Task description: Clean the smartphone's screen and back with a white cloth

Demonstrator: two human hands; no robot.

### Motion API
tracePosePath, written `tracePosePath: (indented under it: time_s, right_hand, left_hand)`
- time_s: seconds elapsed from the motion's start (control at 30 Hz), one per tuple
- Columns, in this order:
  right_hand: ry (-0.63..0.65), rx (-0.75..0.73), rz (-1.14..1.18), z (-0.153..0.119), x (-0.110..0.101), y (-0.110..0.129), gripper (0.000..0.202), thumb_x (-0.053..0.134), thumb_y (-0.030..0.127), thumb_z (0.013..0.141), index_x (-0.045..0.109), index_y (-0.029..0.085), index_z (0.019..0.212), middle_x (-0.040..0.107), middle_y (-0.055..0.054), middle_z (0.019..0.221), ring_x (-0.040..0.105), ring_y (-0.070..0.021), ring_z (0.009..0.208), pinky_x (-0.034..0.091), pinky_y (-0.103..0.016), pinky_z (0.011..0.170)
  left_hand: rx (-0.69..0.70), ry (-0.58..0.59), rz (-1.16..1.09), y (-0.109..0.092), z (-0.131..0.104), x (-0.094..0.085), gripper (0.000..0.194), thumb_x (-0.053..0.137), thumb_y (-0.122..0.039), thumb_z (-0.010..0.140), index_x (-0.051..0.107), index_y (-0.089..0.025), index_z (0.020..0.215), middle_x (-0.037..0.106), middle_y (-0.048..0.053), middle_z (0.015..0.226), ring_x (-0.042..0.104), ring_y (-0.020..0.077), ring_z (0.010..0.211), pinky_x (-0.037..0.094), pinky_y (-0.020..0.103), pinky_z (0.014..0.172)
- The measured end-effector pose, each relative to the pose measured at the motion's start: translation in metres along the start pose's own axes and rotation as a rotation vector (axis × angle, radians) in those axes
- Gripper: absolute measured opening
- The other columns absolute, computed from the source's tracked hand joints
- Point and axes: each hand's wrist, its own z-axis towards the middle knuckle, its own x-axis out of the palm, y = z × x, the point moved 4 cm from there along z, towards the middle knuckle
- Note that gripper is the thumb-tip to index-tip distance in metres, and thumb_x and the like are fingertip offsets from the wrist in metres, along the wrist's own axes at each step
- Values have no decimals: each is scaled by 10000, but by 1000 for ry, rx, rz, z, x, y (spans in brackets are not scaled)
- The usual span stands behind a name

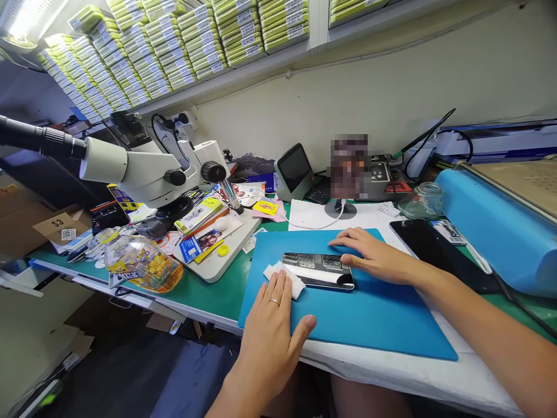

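Note:
A smartphone (pixel 319 270) with a dark, glossy, reflecting face lies flat on a blue mat (pixel 348 319). At its left end is a folded white wipe (pixel 297 285), pressed down under the fingertips of my left hand (pixel 275 325). Those fingers are stretched out flat, the thumb stands apart, and a ring is on one finger. My right hand (pixel 369 255) is at the phone's right end, fingers spread over the mat. Its thumb reaches the phone's upper right corner; whether it presses there I cannot tell.
A microscope (pixel 148 174) stands at left over booklets, beside a plastic jar (pixel 143 264). Behind the mat are a small display (pixel 296 165) and a pixelated stand-mounted object (pixel 348 168). At right are a dark tablet-like slab (pixel 439 249), a glass jar (pixel 424 200) and a blue machine (pixel 496 232).

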Motion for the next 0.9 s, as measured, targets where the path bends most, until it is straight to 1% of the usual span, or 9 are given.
tracePosePath:
  time_s: [0.17,0.23,0.3,0.47,0.53,0.57,0.63,0.8,0.9]
  right_hand:
    - [7,-3,-6,0,0,-1,633,418,720,905,623,297,1330,590,-124,1253,481,-375,1229,388,-548,1042]
    - [10,-6,-8,0,0,-2,625,422,710,910,618,293,1333,587,-126,1254,480,-371,1230,385,-548,1047]
    - [9,-6,-10,1,0,-2,623,420,706,913,620,288,1330,588,-126,1252,479,-368,1232,383,-546,1050]
    - [9,1,-11,1,0,-2,644,424,718,902,629,276,1323,589,-127,1259,476,-375,1237,392,-538,1042]
    - [8,3,-8,1,0,-1,648,427,718,901,631,271,1323,585,-129,1264,468,-376,1242,388,-535,1045]
    - [9,5,-6,0,1,-1,648,428,716,902,631,266,1323,582,-131,1265,465,-374,1243,385,-533,1047]
    - [11,6,-3,0,0,0,653,431,714,904,631,256,1324,579,-136,1261,467,-371,1236,383,-530,1046]
    - [18,-1,5,-3,-1,2,637,429,703,915,616,270,1343,578,-127,1247,477,-352,1223,390,-519,1044]
    - [18,7,5,-4,-2,2,623,426,702,917,607,294,1351,579,-116,1249,478,-350,1228,395,-519,1039]
  left_hand:
    - [-24,1,-31,6,43,-7,697,291,-559,1044,362,-57,1523,303,146,1599,266,295,1491,274,483,1211]
    - [-34,-8,-35,7,53,-9,679,301,-554,1044,391,-67,1509,336,143,1587,283,301,1485,282,490,1206]
    - [-40,-17,-34,8,51,-9,673,313,-553,1041,396,-76,1509,344,134,1585,292,311,1480,293,498,1199]
    - [-28,-19,-38,7,12,-10,657,309,-557,1041,364,-132,1538,342,72,1594,279,316,1485,320,493,1187]
    - [-16,-18,-37,7,3,-11,641,308,-554,1043,372,-149,1535,362,61,1587,288,315,1481,335,499,1178]
    - [-14,-22,-35,7,3,-12,634,310,-550,1044,384,-148,1528,377,62,1580,300,316,1476,340,501,1174]
    - [-17,-38,-26,8,11,-13,626,320,-544,1043,415,-136,1507,409,74,1563,332,322,1458,345,504,1170]
    - [-36,-72,22,8,48,-14,612,359,-543,1032,477,-118,1456,477,107,1516,413,352,1398,360,520,1148]
    - [-34,-72,47,6,52,-13,620,368,-542,1027,470,-111,1462,487,112,1508,441,355,1372,370,524,1138]
